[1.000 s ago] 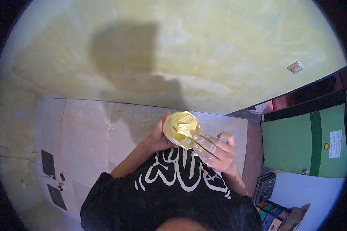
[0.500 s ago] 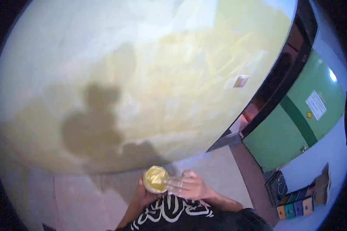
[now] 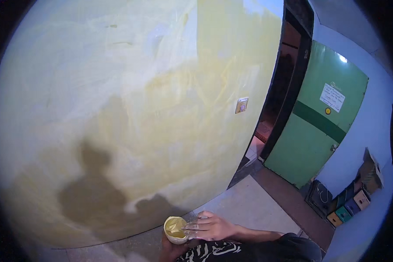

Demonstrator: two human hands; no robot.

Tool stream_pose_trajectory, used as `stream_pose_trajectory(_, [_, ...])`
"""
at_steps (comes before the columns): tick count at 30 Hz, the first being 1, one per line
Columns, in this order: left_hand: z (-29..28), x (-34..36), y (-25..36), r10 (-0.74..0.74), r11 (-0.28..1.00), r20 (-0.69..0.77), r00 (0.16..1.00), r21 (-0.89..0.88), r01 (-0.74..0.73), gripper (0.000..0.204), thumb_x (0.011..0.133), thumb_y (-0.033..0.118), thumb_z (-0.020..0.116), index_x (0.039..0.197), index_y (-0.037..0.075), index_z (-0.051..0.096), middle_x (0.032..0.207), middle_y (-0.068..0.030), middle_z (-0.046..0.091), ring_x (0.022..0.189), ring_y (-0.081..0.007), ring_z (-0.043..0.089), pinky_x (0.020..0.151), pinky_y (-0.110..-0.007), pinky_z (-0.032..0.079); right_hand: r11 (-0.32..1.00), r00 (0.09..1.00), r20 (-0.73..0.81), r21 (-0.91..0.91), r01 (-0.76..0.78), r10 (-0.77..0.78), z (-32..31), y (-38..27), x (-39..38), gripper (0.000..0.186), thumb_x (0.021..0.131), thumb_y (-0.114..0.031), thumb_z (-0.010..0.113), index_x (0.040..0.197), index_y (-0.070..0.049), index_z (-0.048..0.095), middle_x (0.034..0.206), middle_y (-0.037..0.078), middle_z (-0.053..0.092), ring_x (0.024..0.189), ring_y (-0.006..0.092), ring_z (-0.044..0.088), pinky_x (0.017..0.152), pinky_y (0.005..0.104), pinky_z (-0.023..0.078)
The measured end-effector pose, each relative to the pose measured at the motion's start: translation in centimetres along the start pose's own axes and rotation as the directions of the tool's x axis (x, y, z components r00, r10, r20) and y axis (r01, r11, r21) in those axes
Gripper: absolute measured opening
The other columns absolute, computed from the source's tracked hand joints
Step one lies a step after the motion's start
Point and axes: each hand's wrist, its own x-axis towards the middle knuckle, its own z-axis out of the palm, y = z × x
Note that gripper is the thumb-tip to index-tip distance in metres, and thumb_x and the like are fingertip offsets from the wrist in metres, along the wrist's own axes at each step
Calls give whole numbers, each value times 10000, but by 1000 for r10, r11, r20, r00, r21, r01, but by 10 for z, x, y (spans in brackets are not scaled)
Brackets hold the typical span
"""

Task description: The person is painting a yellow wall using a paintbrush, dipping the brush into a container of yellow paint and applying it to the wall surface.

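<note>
Holding: small round cup [image 3: 175, 229] of yellow paste, low in view, just in front of my chest
Left hand [image 3: 169, 250]: wrapped around the cup from below, mostly hidden under it, gripping its base
Right hand [image 3: 210, 227]: fingers [image 3: 192, 228] stretched flat, tips touching the cup's right rim; not clenched, and whether it holds anything I cannot tell
Cup contents: thick yellow stuff, smeared up the inner wall
Sleeve [image 3: 214, 251]: black with white pattern, just under both hands
Wall [image 3: 131, 109]: big yellow surface ahead, patchy and uneven, my shadow [image 3: 100, 201] on its lower part
Switch plate [image 3: 241, 105]: small, on the wall near the doorway
Green door [image 3: 323, 118]: to the right, well apart from my hands
Boxes [image 3: 356, 198]: stacked at far right by the pale wall
</note>
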Motion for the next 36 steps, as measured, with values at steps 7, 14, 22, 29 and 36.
stream_pose_trajectory(7, [-4, 4, 4, -14, 994, 7, 1000, 107, 13, 702, 908, 662, 417, 1341, 117, 511, 1276, -119, 597, 1143, -321, 594, 878, -539, 533, 1000, 998, -61, -20, 8, -9, -10, -7, 6, 301, 815, -154, 613, 1104, -82, 662, 1311, 73, 626, 1132, 220, 625, 883, 412, 472])
stream_pose_trajectory(14, [9, 5, 5, -10, 994, 77, 997, 110, 2, 735, 917, 691, 382, 1353, 112, 500, 1284, -124, 592, 1117, -310, 608, 811, -504, 565, 998, 995, -98, -64, 11, -17, -12, -10, 7, 251, 841, -146, 651, 1080, -73, 675, 1240, 91, 657, 1080, 205, 646, 854, 409, 485])
stream_pose_trajectory(22, [36, 0, -8, 203, 720, -62, 977, 686, -106, 908, 930, 742, 199, 1476, 33, 352, 1460, -220, 437, 1340, -389, 443, 1094, -567, 378, 907, 917, -143, 264, -328, 373, -39, -30, 22, 199, 870, -157, 728, 1027, -41, 689, 900, 110, 706, 796, 267, 668, 830, 379, 473])
stream_pose_trajectory(29, [17, 10, -4, 216, 746, -246, 945, 666, 3, 823, 968, 677, 194, 1447, 36, 390, 1427, -196, 474, 1294, -377, 488, 1098, -520, 381, 207, 480, 135, 778, -593, 867, -14, -1, -4, 174, 936, -148, 686, 940, 26, 686, 826, 42, 707, 796, 83, 653, 723, 258, 516])
stream_pose_trajectory(36, [35, 13, -19, 192, 781, -162, 968, 622, -51, 823, 967, 681, 191, 1447, 43, 391, 1433, -187, 470, 1292, -378, 489, 1078, -526, 404, 112, 425, 184, 805, -583, 886, -18, 8, -10, 174, 949, -152, 668, 955, 21, 687, 814, 27, 696, 740, 83, 627, 704, 245, 493])
